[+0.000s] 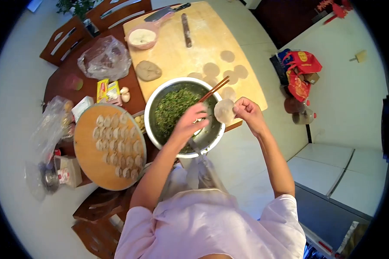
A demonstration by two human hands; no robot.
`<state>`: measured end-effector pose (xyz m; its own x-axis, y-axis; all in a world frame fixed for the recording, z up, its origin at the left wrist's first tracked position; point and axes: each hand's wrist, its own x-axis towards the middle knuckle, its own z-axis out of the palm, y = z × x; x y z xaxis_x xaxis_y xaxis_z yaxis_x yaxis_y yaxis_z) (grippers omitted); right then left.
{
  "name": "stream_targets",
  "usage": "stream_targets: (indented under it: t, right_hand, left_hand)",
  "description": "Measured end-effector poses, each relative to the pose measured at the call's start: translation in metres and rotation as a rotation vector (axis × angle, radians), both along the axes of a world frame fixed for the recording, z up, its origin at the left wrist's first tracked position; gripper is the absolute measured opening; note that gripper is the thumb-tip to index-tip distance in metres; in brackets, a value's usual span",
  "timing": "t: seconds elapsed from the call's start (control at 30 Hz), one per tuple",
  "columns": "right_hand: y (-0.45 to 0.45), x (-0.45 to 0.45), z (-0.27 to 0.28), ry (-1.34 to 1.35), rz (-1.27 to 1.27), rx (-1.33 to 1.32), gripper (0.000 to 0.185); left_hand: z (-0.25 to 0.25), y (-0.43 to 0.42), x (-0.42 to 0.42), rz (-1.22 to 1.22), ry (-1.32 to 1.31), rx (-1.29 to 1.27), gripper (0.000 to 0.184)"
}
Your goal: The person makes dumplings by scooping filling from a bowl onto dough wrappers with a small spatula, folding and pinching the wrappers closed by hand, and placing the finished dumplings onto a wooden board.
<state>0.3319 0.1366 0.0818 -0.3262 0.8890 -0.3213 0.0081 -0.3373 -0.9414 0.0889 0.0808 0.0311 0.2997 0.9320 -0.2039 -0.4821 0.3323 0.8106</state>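
My right hand (249,115) pinches the edge of a round dumpling wrapper (224,111) between thumb and fingers, at the right rim of a large metal bowl (148,125). Inside the bowl is a chopped green filling (173,107). My left hand (189,123) hovers over the bowl, slightly blurred, its fingers apart and nothing visible in them. A pair of chopsticks (215,88) slants up out of the bowl past its far right rim, just beyond my left fingers. More round wrappers (211,69) lie on the wooden board (212,30) behind the bowl.
Left of the bowl, a round board (88,159) carries rows of folded dumplings (114,133). A dough lump (148,71), a pink flour scoop (142,38), a rolling pin (186,30) and a cleaver (166,13) lie farther back. Eggs (125,94) and a plastic bag (104,58) sit left.
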Motion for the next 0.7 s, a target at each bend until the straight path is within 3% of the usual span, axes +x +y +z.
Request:
stream_targets:
  t: [0.07, 0.13, 0.27, 0.3, 0.4, 0.5, 0.7]
  right_hand:
    - [-0.018, -0.025, 0.014, 0.054, 0.122, 0.001, 0.011]
    - [-0.032, -0.04, 0.015, 0.09, 0.221, -0.023, 0.012]
    - [-0.073, -0.048, 0.029, -0.714, 0.135, 0.789, 0.02]
    - [-0.088, -0.042, 0.011, -0.773, 0.203, 0.935, 0.03]
    - [-0.135, -0.05, 0.007, -0.97, 0.517, 0.792, 0.037]
    - [-0.155, -0.066, -0.009, -1.085, 0.646, 0.724, 0.041]
    - [-0.148, -0.091, -0.044, -1.171, 0.507, 0.842, 0.044]
  left_hand:
    - [0.001, -0.003, 0.009, -0.189, -0.462, -0.138, 0.059]
    - [-0.004, -0.017, 0.006, -0.235, -0.468, -0.231, 0.054]
    - [0.002, -0.05, -0.031, -0.052, -0.135, -0.283, 0.041]
    - [0.001, -0.06, -0.045, 0.036, -0.088, -0.284, 0.04]
    - [0.0, -0.088, -0.081, 0.312, -0.004, -0.289, 0.037]
    - [-0.004, -0.108, -0.105, 0.392, 0.062, -0.268, 0.033]
    - [-0.011, -0.132, -0.107, 0.469, 0.065, -0.289, 0.027]
